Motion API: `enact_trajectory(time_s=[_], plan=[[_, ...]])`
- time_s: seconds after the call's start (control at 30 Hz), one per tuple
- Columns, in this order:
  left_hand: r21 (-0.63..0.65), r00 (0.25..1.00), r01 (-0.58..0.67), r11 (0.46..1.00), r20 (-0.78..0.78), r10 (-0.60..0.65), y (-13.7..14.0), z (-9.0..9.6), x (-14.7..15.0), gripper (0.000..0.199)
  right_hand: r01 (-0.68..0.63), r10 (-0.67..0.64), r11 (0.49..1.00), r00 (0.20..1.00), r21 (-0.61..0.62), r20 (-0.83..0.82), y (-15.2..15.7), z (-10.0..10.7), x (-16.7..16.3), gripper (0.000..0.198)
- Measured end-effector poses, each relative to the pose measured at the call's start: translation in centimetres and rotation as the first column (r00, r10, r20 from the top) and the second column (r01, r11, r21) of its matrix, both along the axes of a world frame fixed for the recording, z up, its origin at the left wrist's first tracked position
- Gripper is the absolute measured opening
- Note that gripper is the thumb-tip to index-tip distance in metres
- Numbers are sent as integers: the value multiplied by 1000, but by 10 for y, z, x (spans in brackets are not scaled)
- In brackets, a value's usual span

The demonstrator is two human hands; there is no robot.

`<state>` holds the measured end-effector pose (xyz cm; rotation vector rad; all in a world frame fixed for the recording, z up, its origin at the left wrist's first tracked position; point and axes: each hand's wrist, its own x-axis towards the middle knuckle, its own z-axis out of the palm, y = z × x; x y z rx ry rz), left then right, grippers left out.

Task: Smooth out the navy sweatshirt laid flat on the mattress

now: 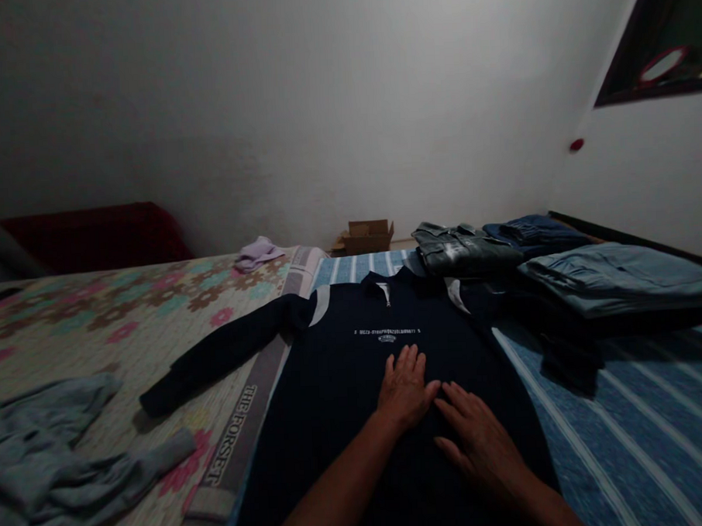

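A dark navy long-sleeved shirt (332,372) with a collar, a short front zip and pale shoulder patches lies spread face up on the bed. My left hand (407,386) rests flat on its chest, just below the white lettering, fingers stretched out. Close beside it on the right, my right hand (474,428) also lies on the cloth, palm down with fingers apart. Neither hand grips anything. One sleeve reaches out to the left over the flowered sheet; the other lies to the right, its cuff on the blue striped sheet.
Folded clothes lie at the back right: a dark jacket (463,246), dark blue trousers (536,230) and light blue jeans (624,274). A crumpled grey garment (51,462) is at the left. A lilac cloth (258,253) and a cardboard box (368,237) sit near the wall.
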<state>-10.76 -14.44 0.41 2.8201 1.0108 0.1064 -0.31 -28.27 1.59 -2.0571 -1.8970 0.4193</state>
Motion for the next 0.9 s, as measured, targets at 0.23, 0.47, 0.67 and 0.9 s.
enact_trajectory(time_s=[0.23,0.47,0.67,0.9], plan=[[-8,1000,-9,1000,-6,9,0,-1,1,63,0,0,1000,1000,-3,-3,0,-3,1,53],[-8,1000,-6,1000,-11,6,0,1,0,63,6,-5,1000,1000,-2,8,0,-4,1,53],[1,1000,-10,1000,-11,10,-1,0,0,62,2,-2,1000,1000,-5,11,0,0,0,53],[6,1000,-3,1000,-2,3,0,-2,0,63,0,0,1000,1000,-2,22,0,2,0,51]])
